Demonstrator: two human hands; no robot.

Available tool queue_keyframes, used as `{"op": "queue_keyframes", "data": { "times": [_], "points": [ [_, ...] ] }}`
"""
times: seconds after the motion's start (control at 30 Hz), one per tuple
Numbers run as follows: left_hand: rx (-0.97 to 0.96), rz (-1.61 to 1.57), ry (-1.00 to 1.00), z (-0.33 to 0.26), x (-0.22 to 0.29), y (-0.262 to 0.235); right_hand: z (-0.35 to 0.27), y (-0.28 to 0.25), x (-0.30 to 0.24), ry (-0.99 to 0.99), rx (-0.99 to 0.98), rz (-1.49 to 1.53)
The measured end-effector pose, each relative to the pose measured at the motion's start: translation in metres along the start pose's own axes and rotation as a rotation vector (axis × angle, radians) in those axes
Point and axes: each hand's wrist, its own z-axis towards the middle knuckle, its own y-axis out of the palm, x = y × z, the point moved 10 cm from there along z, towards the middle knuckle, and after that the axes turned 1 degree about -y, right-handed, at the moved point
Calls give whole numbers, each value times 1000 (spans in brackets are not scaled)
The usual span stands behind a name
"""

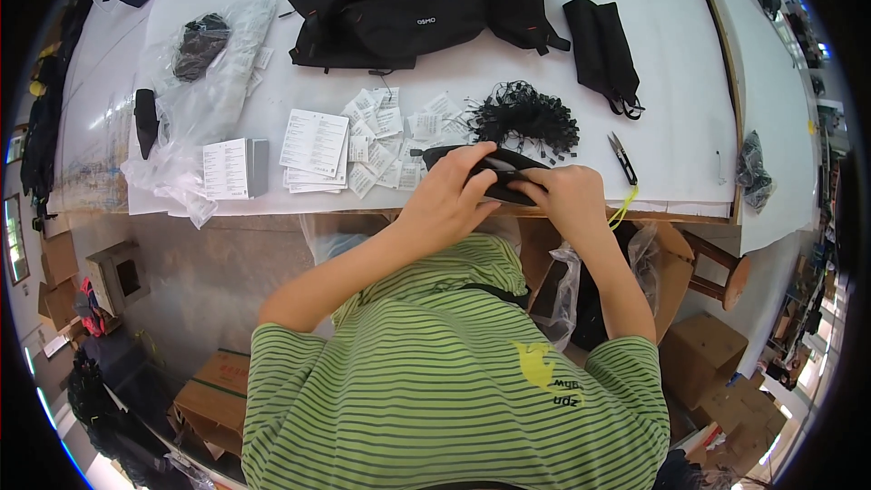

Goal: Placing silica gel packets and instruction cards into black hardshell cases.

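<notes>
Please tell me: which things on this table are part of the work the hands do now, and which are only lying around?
In the work:
- left hand and right hand, both gripping the small black pouch

Lying about, untouched:
- paper tags
- bundle of black string loops
- thread snips
- pile of black bags
- clear plastic bags
</notes>
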Motion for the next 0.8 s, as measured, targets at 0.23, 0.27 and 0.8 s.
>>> {"op": "queue_keyframes", "data": {
  "times": [0.23,0.27,0.8],
  "points": [
    [-223,89,57,-4,-9,25,4,-7,-3,-105,-16,41],
    [-334,137,57,-6,-13,34,0,-8,-5,-134,-44,64],
    [-157,328,-250,18,-124,-25,-14,-7,1,-196,95,78]
  ]
}}
